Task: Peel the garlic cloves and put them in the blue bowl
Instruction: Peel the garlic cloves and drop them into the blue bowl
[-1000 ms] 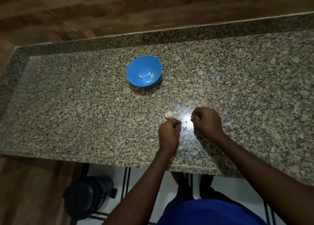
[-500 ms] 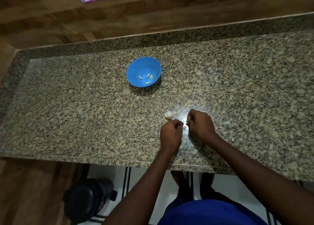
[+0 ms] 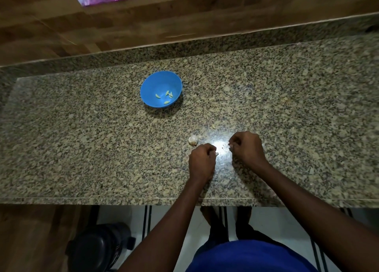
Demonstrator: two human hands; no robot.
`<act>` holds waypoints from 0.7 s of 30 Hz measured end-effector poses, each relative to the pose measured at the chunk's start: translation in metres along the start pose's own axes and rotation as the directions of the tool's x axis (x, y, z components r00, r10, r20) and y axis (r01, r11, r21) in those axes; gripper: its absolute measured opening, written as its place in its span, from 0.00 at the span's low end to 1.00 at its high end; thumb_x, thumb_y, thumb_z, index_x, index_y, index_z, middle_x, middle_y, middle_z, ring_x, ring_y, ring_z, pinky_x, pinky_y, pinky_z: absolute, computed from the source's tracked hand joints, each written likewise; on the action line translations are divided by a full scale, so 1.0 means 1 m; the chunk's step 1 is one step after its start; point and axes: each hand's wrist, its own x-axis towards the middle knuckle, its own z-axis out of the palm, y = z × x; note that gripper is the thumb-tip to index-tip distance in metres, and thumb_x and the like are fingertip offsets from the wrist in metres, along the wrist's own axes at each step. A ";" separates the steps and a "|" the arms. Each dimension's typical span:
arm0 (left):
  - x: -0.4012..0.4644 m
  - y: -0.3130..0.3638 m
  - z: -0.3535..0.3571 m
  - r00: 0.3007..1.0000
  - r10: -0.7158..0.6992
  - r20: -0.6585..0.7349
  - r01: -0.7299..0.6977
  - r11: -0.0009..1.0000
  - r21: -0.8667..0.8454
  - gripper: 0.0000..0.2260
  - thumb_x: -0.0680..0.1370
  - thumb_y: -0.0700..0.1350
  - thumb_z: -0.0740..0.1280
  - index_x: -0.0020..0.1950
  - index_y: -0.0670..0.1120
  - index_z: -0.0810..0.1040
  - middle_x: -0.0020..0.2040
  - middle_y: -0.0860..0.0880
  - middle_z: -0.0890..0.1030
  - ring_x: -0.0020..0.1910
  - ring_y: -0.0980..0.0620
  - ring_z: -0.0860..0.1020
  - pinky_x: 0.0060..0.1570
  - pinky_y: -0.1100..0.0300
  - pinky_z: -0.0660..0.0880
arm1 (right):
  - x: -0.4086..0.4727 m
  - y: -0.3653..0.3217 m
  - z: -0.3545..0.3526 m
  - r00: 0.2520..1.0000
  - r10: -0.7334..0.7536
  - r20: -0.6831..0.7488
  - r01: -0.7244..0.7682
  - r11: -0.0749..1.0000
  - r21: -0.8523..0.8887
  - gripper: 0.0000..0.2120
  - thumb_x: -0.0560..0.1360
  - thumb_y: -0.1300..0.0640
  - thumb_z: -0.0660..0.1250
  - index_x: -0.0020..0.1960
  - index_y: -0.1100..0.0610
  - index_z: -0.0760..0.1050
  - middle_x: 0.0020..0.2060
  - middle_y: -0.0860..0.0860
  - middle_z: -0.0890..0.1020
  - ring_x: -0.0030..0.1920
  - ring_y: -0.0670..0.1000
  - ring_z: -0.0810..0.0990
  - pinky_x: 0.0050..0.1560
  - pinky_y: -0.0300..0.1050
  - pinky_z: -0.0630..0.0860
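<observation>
Unmarked blue bowl [image 3: 151, 85], peeled cloves [image 3: 166, 96]

The curled fingers [image 3: 211, 148] of the left hand [image 3: 202, 162] are turned away, and only a pale tip of a garlic clove [image 3: 217, 154] is seen beyond them. What is pinched in the right hand [image 3: 247, 147] is too small to be told. The peeled cloves [image 3: 167, 96] in the blue bowl [image 3: 151, 83] cannot be counted with certainty. The table [image 3: 82, 148] is cut off at the left and right edges. A dark object on the floor [image 3: 98, 247] is cut by the near edge and cannot be identified.
</observation>
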 end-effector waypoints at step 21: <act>0.002 0.000 -0.003 1.000 -0.027 -0.007 0.027 0.999 -0.020 0.08 0.78 0.40 0.67 0.53 0.45 0.84 0.43 0.48 0.85 0.38 0.54 0.78 0.37 0.62 0.70 | 0.010 -0.035 0.006 0.739 -0.417 0.529 0.672 0.510 -0.537 0.18 0.56 0.59 0.84 0.27 0.57 0.73 0.22 0.53 0.74 0.23 0.55 0.75 0.28 0.42 0.57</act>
